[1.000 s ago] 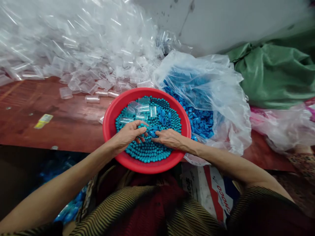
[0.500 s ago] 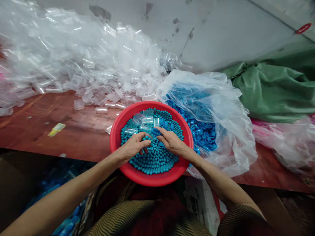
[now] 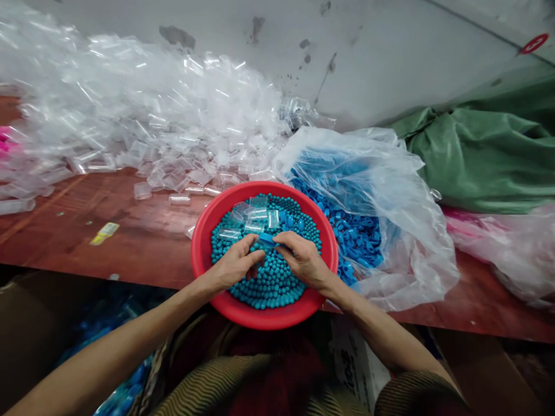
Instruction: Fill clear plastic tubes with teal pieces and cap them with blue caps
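Both of my hands work over a red basin (image 3: 199, 245) filled with turquoise beads (image 3: 273, 283). Between them is a small blue plastic piece (image 3: 266, 238). My right hand (image 3: 303, 258) pinches its right end between thumb and fingers. My left hand (image 3: 236, 263) is closed at the piece's left end, thumb and index finger bent toward each other; what lies in its fingers is too small to make out. On the beads, just beyond my fingers, rest several clear plastic tubes (image 3: 257, 213) and a few blue pieces (image 3: 289, 221).
A large heap of clear plastic tubes (image 3: 173, 110) covers the back left of the red-brown table (image 3: 143, 248). Right of the basin, an open clear bag (image 3: 416, 248) spills blue plastic parts (image 3: 358, 237). Green cloth (image 3: 485, 156) lies behind it, and a yellow-white label (image 3: 104, 233) at left.
My right hand has turned the blue piece to lie nearly level and brought it left, against my left fingertips. The view has shifted slightly.
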Tool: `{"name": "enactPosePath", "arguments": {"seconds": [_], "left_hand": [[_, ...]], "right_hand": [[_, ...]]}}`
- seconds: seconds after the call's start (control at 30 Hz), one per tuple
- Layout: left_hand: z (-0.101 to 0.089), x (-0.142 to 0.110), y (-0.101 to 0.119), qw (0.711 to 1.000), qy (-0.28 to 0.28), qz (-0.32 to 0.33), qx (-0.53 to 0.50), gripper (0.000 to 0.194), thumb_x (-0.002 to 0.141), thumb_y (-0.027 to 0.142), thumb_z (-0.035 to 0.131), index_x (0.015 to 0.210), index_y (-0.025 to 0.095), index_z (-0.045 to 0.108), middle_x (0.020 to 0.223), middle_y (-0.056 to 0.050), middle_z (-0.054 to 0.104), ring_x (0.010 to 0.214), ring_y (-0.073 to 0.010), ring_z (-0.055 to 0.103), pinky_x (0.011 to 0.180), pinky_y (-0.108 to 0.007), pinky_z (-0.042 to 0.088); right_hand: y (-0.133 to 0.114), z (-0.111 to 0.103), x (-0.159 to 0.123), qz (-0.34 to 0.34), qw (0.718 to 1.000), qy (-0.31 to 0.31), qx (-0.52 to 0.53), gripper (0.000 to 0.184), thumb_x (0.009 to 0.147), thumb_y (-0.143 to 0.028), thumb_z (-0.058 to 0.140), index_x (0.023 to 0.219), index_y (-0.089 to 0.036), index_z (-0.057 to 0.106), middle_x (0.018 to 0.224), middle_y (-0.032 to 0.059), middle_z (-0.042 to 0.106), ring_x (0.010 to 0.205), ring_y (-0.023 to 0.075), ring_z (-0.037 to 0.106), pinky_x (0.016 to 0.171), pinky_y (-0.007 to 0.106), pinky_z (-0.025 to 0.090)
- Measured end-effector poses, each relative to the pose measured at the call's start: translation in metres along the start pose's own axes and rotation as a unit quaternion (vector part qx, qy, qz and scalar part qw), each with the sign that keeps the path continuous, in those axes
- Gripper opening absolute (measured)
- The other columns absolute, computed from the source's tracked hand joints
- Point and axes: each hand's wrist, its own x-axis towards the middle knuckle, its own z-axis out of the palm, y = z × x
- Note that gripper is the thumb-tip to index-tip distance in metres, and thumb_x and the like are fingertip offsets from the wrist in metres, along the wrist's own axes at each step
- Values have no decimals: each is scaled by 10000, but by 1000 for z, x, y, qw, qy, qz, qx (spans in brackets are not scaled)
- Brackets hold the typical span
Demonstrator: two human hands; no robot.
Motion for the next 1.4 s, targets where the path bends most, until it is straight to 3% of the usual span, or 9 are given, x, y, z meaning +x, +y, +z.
{"name": "enactPosePath", "arguments": {"seconds": [0.2,0.4,0.57,0.77,0.9,1.1,1.4], "left_hand": [[3,-5,5,995,-25,-20,-93,436,768,413,579,1103,188,414,663,53,541,436,-62,497,403,-179,362],[3,-8,7,992,-15,-18,-120,672,764,424,609,1330,230,305,653,53,548,431,-62,493,402,-173,346],[1,-9,9,994,-27,-20,-106,667,770,424,600,1343,217,329,615,58,531,395,-48,465,365,-155,294],[2,-7,9,997,-17,-7,-70,648,771,405,581,1329,192,327,622,62,528,380,-44,459,355,-152,305],[3,-7,8,999,-12,12,-38,630,785,388,560,1332,172,331,552,86,469,362,-44,424,356,-158,313],[1,-8,10,999,-29,4,-44,662,787,369,557,1368,190,293,527,90,448,379,-56,431,369,-166,309],[4,-9,7,999,-17,16,-44,556,794,315,547,1310,205,371,547,101,419,356,-26,378,358,-156,291]], "right_hand": [[1,7,-8,-69,994,59,-53,221,891,-155,472,1019,-210,643,1001,80,688,900,158,635,761,307,519],[6,7,-9,-128,984,50,-111,285,875,-91,435,1034,-182,654,1024,105,700,910,184,639,784,355,498],[1,4,-8,-78,992,18,-100,267,885,-148,448,1034,-201,664,964,86,712,880,184,636,785,351,480],[-9,7,-4,114,990,52,67,151,836,-213,563,917,-201,689,846,32,716,772,155,653,728,276,506],[-8,7,-2,89,991,34,95,124,817,-210,580,866,-189,693,840,34,709,780,156,644,741,278,496],[-6,-11,7,94,988,-97,81,172,857,-223,541,966,-195,672,800,-4,689,720,126,620,680,233,469],[-9,-11,0,16,997,-73,25,203,882,-234,505,941,-197,695,775,37,684,719,133,623,675,238,474]]}}
